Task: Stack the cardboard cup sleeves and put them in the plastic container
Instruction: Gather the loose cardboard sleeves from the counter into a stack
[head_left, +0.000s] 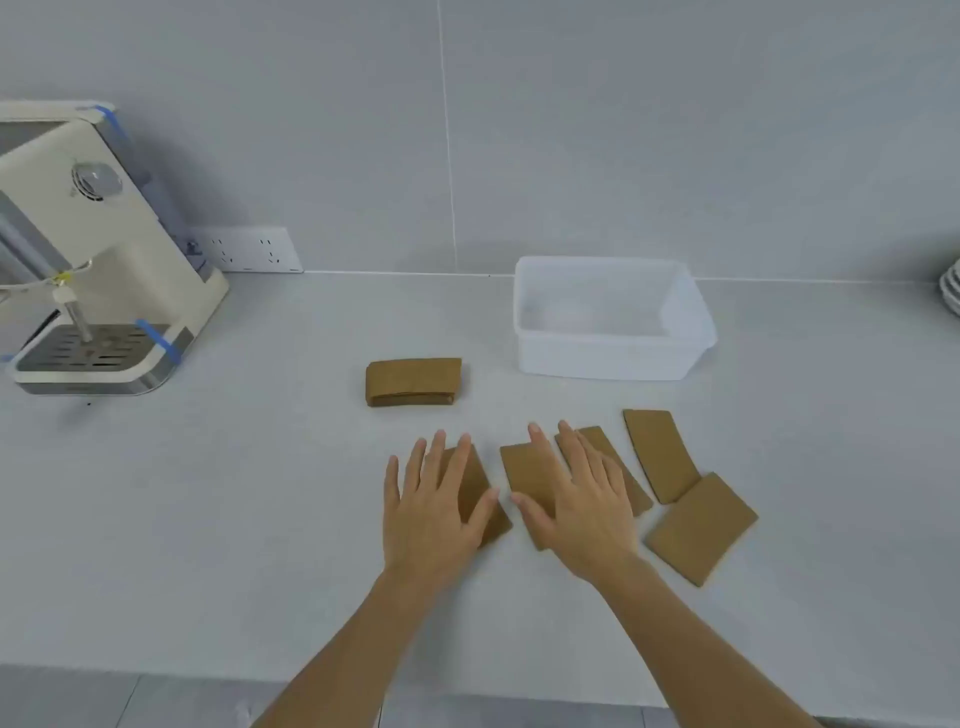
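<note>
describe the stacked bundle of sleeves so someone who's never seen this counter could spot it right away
Start at the clear plastic container near the back wall of the grey counter, then look just left of it and a little nearer. There sits the stacked bundle of sleeves, brown cardboard. Unlike the loose sleeves lying single and flat near the hands, it is thick, several layers deep, and stands alone.

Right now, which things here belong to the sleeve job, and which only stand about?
Job: loose sleeves, stacked sleeves, plastic container, left hand, right hand.
Not job: coffee machine, wall socket, plates.
</note>
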